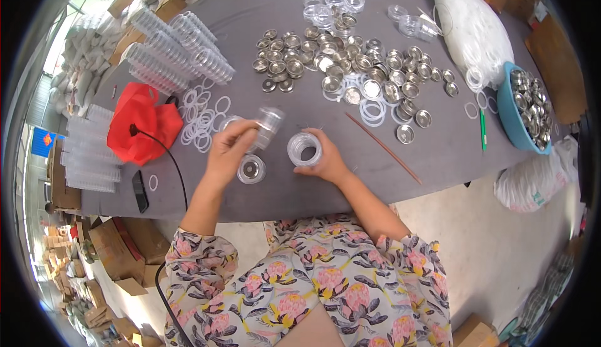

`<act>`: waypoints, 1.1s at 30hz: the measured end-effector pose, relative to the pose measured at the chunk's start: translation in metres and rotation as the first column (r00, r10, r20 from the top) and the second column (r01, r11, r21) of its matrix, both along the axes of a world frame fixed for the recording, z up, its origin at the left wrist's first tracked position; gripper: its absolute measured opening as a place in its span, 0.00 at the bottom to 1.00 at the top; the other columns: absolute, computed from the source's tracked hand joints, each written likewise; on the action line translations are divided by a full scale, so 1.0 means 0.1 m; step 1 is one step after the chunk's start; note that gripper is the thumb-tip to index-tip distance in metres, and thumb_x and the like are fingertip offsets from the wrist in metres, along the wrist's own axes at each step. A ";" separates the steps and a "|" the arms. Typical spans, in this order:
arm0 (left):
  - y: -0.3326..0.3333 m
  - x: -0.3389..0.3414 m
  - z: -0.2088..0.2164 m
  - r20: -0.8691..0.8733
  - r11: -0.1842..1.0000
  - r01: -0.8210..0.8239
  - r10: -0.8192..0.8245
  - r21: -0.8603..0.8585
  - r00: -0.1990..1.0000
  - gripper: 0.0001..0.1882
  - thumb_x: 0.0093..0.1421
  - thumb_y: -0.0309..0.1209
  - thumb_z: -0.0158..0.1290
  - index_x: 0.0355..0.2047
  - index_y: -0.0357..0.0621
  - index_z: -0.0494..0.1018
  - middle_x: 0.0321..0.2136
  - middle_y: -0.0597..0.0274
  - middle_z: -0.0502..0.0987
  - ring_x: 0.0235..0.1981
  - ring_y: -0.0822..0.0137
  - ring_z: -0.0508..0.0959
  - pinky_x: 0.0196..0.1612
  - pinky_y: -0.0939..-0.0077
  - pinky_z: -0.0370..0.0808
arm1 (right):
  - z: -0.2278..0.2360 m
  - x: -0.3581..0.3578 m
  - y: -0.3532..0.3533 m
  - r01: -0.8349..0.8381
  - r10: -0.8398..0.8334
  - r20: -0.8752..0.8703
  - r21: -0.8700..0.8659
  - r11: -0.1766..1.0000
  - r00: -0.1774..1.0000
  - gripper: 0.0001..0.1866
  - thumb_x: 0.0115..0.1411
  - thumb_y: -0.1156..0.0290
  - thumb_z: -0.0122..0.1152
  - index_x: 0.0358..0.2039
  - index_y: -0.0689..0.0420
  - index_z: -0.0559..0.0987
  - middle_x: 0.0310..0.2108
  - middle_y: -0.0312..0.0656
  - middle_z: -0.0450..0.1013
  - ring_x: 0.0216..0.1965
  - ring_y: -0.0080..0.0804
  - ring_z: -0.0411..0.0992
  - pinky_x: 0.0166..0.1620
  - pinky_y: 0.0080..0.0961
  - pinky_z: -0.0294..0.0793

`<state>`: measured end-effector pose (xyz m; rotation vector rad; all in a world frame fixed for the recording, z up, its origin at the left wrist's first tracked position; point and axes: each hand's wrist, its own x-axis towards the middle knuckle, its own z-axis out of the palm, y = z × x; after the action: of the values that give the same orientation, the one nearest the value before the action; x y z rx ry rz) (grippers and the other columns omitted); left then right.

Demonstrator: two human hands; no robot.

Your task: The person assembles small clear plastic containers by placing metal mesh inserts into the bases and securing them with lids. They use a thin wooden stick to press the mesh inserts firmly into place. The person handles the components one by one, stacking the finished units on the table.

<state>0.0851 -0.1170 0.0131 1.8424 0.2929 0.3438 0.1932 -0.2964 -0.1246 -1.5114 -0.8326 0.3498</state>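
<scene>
My left hand pinches a short stack of clear round plastic cases, blurred by motion, above the table. Just below it on the table sits a clear case with a metal cup inside. My right hand is wrapped round a clear plastic ring-shaped piece that looks stacked, its open middle facing up. White rings lie in a loose heap left of my left hand. Many shiny metal cups spread over the table beyond both hands, some resting on white rings.
Stacked clear cases stand at the far left, with more at the left edge. Near them are a red cloth-like bundle, a cable and a phone. A brown stick, green pen, blue basin and white bag lie rightward.
</scene>
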 end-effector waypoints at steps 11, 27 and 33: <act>0.49 -0.16 -0.02 -0.074 0.555 0.021 0.073 0.831 0.995 0.09 0.51 0.27 0.55 0.33 0.38 0.74 0.30 0.56 0.74 0.35 0.54 0.72 0.42 0.65 0.66 | 0.03 0.00 -0.01 0.024 -0.024 0.018 -0.001 1.000 1.000 0.44 0.31 0.63 0.78 0.50 0.57 0.66 0.46 0.46 0.68 0.49 0.41 0.68 0.51 0.32 0.68; 0.25 1.91 -0.82 -0.467 0.494 0.264 0.349 0.828 0.813 0.16 0.53 0.27 0.48 0.43 0.38 0.69 0.44 0.48 0.72 0.43 0.49 0.76 0.41 0.58 0.74 | -0.04 0.02 0.01 0.076 -0.070 0.134 -0.035 0.997 0.988 0.46 0.32 0.61 0.78 0.52 0.57 0.65 0.47 0.47 0.67 0.50 0.39 0.68 0.53 0.32 0.66; 0.23 1.88 -0.88 -0.329 0.460 0.170 0.291 0.871 0.898 0.08 0.55 0.28 0.49 0.32 0.40 0.76 0.35 0.52 0.76 0.40 0.54 0.77 0.39 0.62 0.74 | 0.03 0.02 0.01 0.022 -0.020 0.060 -0.035 0.999 0.998 0.46 0.33 0.60 0.77 0.52 0.58 0.64 0.48 0.47 0.67 0.51 0.42 0.66 0.53 0.32 0.65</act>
<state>0.2734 -0.0942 -0.0747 3.0094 0.5691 0.0989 0.1948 -0.2958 -0.1214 -1.5691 -0.8610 0.3070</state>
